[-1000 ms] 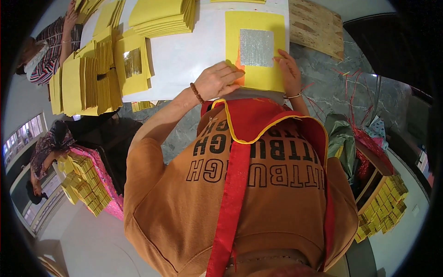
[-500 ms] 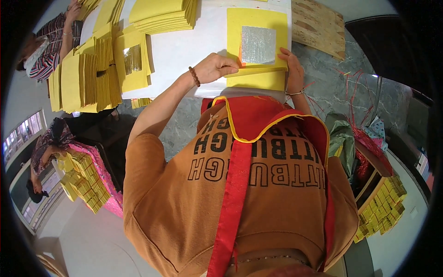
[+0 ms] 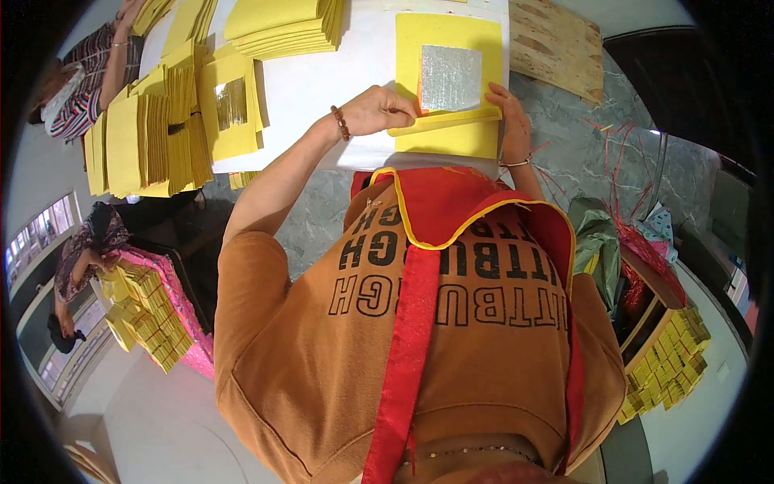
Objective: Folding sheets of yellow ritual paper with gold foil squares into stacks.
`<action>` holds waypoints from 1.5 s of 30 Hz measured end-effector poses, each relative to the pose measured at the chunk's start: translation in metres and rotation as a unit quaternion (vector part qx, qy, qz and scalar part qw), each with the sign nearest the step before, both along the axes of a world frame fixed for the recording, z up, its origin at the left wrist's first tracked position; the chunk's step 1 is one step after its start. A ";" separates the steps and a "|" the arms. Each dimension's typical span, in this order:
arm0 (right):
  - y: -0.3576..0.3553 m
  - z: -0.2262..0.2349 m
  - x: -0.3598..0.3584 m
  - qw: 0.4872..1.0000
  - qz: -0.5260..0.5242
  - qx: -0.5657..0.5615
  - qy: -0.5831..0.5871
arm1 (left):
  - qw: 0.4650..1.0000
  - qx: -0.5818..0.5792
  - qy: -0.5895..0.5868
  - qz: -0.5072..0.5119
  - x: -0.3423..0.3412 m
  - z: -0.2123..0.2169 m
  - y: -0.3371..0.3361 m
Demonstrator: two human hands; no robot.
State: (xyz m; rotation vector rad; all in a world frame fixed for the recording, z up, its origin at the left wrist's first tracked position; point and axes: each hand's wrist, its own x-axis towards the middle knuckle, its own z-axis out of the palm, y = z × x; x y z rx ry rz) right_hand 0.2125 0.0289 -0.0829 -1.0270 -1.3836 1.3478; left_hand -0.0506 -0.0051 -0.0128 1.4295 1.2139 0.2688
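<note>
The white desk point(image 3: 322, 89) is carrying everything, and along its left edge many stacks of yellow paper point(image 3: 153, 133) are standing and lying in rows, with a thicker pile of yellow sheets point(image 3: 282, 24) at the far edge. At the near edge, right of the middle, a yellow sheet with a silver foil square point(image 3: 448, 77) is lying flat, and the person is folding its lower part over: a raised yellow flap point(image 3: 442, 123) is crossing the sheet just under the foil. The left hand point(image 3: 379, 109) is pinching the flap's left end, its grip closed on the paper; the right hand point(image 3: 512, 121) is pressing flat on the right end, fingers spread. As a judgement, the fold is half made, and the next move is calling for the crease to be pushed down evenly so the edges meet squarely. Off the desk's right side, an open wooden box point(image 3: 665, 355) is holding tied yellow bundles point(image 3: 673, 363); at the left, a pink basket point(image 3: 173, 306) is holding more bundles
</note>
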 end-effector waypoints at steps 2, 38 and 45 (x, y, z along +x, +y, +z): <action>0.000 0.002 0.002 1.000 0.009 0.009 -0.003 | 0.999 -0.027 -0.020 0.019 0.000 0.000 0.001; 0.003 -0.014 0.015 0.983 0.085 0.110 -0.118 | 1.000 -0.011 -0.025 -0.015 -0.005 0.012 -0.002; 0.002 -0.015 0.011 0.998 0.048 -0.025 -0.032 | 0.876 0.407 0.251 -0.065 -0.006 -0.014 -0.008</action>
